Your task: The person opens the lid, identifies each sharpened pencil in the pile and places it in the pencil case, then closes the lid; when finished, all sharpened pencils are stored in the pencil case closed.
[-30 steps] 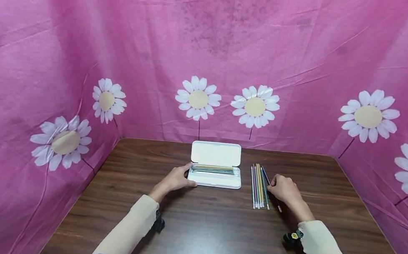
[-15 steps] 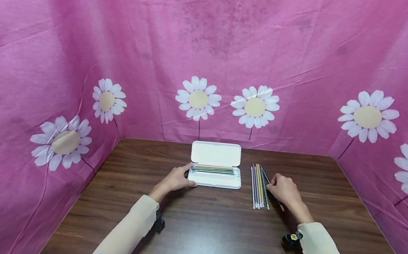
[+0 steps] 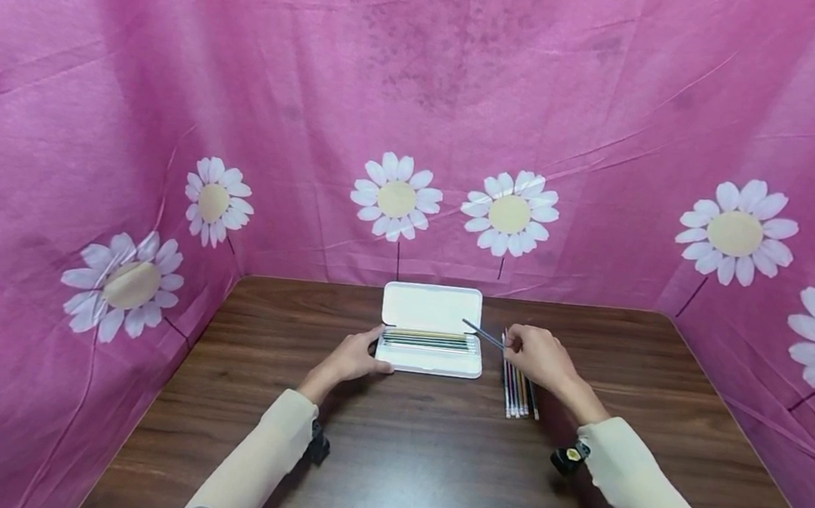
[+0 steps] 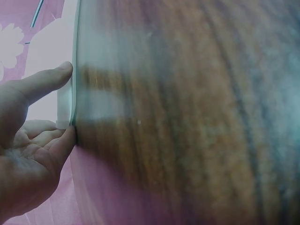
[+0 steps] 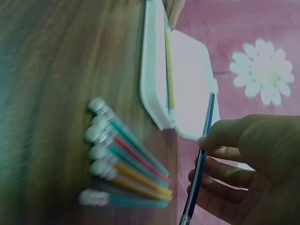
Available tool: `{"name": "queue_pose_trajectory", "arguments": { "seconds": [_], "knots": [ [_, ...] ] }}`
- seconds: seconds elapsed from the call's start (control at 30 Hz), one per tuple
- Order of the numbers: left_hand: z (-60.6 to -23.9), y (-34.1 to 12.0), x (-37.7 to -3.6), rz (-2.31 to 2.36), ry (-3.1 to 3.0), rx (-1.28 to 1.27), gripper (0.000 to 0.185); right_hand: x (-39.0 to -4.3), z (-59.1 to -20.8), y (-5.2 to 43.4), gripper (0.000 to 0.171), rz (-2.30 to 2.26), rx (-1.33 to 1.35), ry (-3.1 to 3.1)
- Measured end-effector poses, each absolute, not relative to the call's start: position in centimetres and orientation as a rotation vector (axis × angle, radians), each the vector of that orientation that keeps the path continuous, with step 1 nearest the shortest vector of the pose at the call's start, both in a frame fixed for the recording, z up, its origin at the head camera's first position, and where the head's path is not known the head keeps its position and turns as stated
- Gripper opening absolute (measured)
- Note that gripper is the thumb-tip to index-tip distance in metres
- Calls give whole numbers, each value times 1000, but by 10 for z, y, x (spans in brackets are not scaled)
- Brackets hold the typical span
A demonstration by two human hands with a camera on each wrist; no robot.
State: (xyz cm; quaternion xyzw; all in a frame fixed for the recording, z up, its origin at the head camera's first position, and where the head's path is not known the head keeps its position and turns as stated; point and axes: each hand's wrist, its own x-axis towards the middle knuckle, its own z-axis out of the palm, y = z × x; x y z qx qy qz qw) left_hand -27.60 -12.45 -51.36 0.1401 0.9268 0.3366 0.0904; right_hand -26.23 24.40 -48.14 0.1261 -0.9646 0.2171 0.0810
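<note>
Fingers point(image 5: 220, 140) of the right hand point(image 3: 537, 358) were curled and pinched around a thin blue pen point(image 5: 200, 164), which sat in mid-air just right of centre in the head view, its tip slanting up-left toward the open white case point(image 3: 428, 364). Below that hand, the row of loose pens point(image 3: 517, 390) lay on the table point(image 3: 383, 469), just right of the case. At centre-left, the left hand point(image 3: 353, 358) rested against the case's left end, thumb and fingers lightly touching its edge point(image 4: 70, 101), fairly straight and clamped on nothing.

The pinch looked light and sat near 1 end of the pen, so I judged the pen might swivel or slip and fall onto the loose row, scattering it. The tip could also catch the raised lid or the tray's rim if it came in too steep, and the case might skid, since the left hand merely braced 1 end.

Against the frame from 1 s earlier, the right hand had moved from the right side of the loose row, low on the table, up and left toward the case, and the blue pen had left the tabletop. The left hand and case had stayed put.
</note>
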Motion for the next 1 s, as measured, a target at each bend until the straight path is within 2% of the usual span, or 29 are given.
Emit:
{"name": "queue_pose_trajectory", "arguments": {
  "seconds": [0.5,1.0],
  "knots": [
    [-514,-124,-277,994,2755,404,94,-299,-456,178,8,506,706,-2922],
    [-513,-124,-275,1017,2760,420,94,-320,-473,127,17,391,771,-2920]
  ]
}}
